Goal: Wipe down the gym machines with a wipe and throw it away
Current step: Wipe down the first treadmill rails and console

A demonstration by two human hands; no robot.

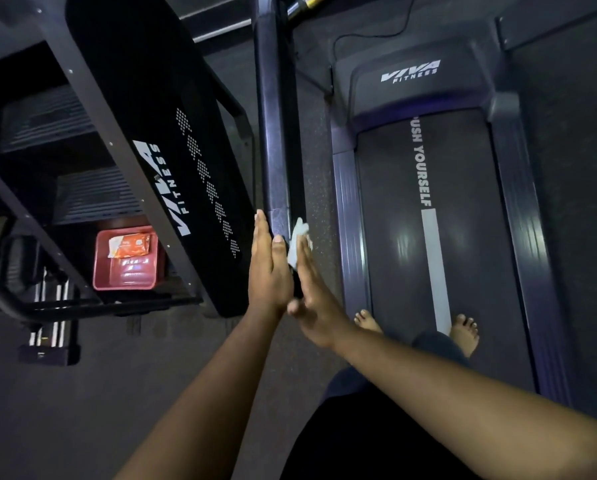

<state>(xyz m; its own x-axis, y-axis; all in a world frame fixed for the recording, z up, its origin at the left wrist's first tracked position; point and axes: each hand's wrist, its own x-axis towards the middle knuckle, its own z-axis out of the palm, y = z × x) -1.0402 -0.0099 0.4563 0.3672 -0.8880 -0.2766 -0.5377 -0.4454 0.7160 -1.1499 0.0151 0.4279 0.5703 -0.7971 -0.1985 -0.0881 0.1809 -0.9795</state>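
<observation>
Both hands meet at the middle of the frame, flat and straight-fingered, one on either side of the end of the treadmill's handrail point(277, 133). The left hand point(267, 268) lies with its palm against the rail's left face, fingers extended, gripping nothing. The right hand point(310, 292) presses the white wipe point(296, 242) flat against the rail's right face; its fingers look straight rather than curled round the cloth, so the wipe is pinned, not pinched.

The wipe sits at the tips of the right hand's fingers, just ahead of both hands, and the right hand is the one touching it. The rail's long axis runs from the hands up the frame toward the top centre, away from the person, so I'd judge the next stroke must travel along that line, with the left hand steadying the bar.

To the right lies the treadmill belt point(394, 220), the person's bare feet on it at lower right. At centre left a red bin point(101, 265) holds an orange packet point(129, 244), beneath the neighbouring stair machine point(144, 98).
</observation>
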